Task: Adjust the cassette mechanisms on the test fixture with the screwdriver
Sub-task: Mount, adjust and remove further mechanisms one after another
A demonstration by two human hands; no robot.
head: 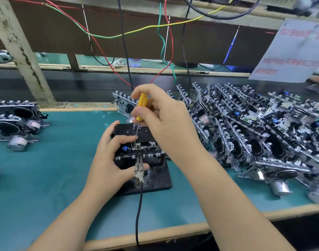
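Both forearms are showing bare up to the frame's lower edge near the green mat point(46, 178); the left hand point(108, 160) and right hand point(166, 120) are wearing no gloves, rings or watch.

I work at an electronics assembly bench: green mat point(46, 169), cassette mechanisms point(254, 127) piled at my right, loose coloured wires point(162, 42) overhead, and a blurred posted notice point(296, 51), probably work rules.

A white sign point(290, 51) hangs above the pile of mechanisms point(254, 134); its red Chinese writing is blurry. White marks on the black cassette point(129, 132) cannot be read.
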